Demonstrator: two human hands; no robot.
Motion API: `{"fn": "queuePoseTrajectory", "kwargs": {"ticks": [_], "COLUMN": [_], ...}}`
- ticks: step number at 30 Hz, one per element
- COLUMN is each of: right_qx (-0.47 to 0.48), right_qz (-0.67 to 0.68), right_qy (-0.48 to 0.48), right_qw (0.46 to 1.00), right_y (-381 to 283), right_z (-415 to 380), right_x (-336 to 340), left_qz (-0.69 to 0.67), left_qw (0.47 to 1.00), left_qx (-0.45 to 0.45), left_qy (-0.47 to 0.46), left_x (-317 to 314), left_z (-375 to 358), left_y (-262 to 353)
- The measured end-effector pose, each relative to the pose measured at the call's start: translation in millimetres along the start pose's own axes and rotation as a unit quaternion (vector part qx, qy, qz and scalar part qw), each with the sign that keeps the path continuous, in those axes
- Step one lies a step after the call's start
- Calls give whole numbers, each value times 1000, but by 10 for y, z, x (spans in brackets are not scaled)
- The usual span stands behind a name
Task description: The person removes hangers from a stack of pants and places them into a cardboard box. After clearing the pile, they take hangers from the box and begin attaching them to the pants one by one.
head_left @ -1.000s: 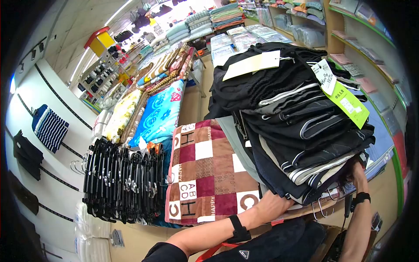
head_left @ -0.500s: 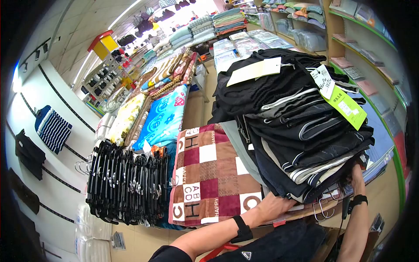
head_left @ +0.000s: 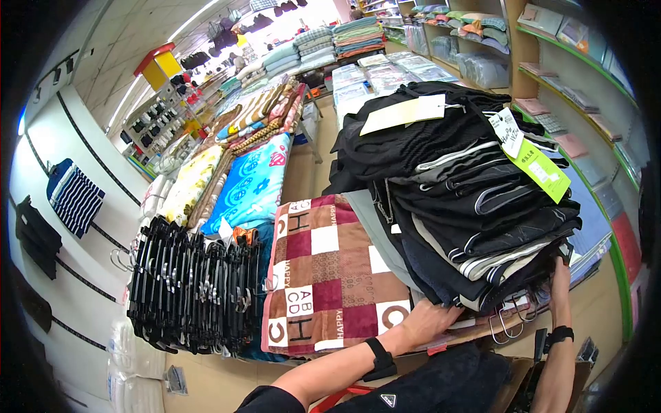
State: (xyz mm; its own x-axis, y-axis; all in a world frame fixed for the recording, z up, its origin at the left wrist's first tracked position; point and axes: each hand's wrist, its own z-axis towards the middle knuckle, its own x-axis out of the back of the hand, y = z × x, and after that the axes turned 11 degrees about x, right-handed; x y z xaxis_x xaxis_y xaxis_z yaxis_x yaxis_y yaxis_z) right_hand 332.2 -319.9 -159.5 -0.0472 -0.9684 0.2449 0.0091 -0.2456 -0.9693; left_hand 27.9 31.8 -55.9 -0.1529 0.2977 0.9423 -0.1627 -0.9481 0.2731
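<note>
Leftmost, a dense row of black hangers (head_left: pixel 193 289) sits on the counter (head_left: pixel 482 329), well apart from either hand. Next along, a checked blanket (head_left: pixel 323 272) in maroon, brown and white with letters on it lies flat, just beside the stack.

Left hand (head_left: pixel 428 322): at the near-left foot of the tall stack of dark folded garments (head_left: pixel 468 199), palm down, fingers (head_left: pixel 447 313) pushed in under the lowest layers where they meet the blanket's edge. Fingertips hidden by cloth; cannot tell whether they are curled shut on anything or lying flat. Black band on that wrist.

Stack itself: leans over the near counter edge, rising above and away from both hands. Its layers run long-ways from left hand to right hand, so the two hands bracket it at opposite ends. A cream tag (head_left: pixel 403 113) lies on top, a green tag (head_left: pixel 544 171) hangs at the right shoulder. Wire hanger hooks (head_left: pixel 509 322) dangle below the bottom layers, between the hands.

Right hand (head_left: pixel 559 275): raised against the lower right corner of the stack, fingers up into the bottom folds and out of sight; grip not readable. Both hands touch the stack; the left looks deeper under it.
</note>
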Motion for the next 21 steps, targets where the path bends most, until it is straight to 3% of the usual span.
{"fn": "queuePoseTrajectory", "kwargs": {"ticks": [2, 3, 5, 8, 12, 14, 15, 18, 20, 21], "right_qx": [-33, -68, -74, -83, -86, -88, -91, -96, -102, -110], "right_qz": [-1, 0, -17, -33, -69, -71, -71, -83, -74, -65], "right_qy": [6, 11, 13, 18, 5, 6, 5, -4, -5, -7], "right_qw": [999, 998, 997, 996, 994, 994, 993, 992, 992, 992], "right_y": [-700, -917, -936, -1011, -1106, -1140, -1150, -1116, -1040, -1014], "right_z": [-457, -601, -609, -665, -745, -766, -774, -751, -752, -767], "right_x": [-43, -59, -6, -10, 4, 27, 32, 92, 134, 154], "left_qz": [-1, 16, 26, 18, -7, 8, 7, 10, 4, 4], "left_qw": [1000, 999, 996, 1000, 997, 999, 999, 1000, 994, 994], "left_qx": [4, -12, -32, -4, -6, 35, 36, 27, -19, -20], "left_qy": [-16, 26, 77, 25, 76, -17, -16, 1, 111, 111], "left_x": [41, 72, 148, 213, 174, 191, 180, 164, 180, 164], "left_z": [12, 21, 42, 65, 69, 73, 67, 63, 62, 61], "left_y": [16, 39, 87, 120, 110, 129, 126, 112, 127, 122]}}
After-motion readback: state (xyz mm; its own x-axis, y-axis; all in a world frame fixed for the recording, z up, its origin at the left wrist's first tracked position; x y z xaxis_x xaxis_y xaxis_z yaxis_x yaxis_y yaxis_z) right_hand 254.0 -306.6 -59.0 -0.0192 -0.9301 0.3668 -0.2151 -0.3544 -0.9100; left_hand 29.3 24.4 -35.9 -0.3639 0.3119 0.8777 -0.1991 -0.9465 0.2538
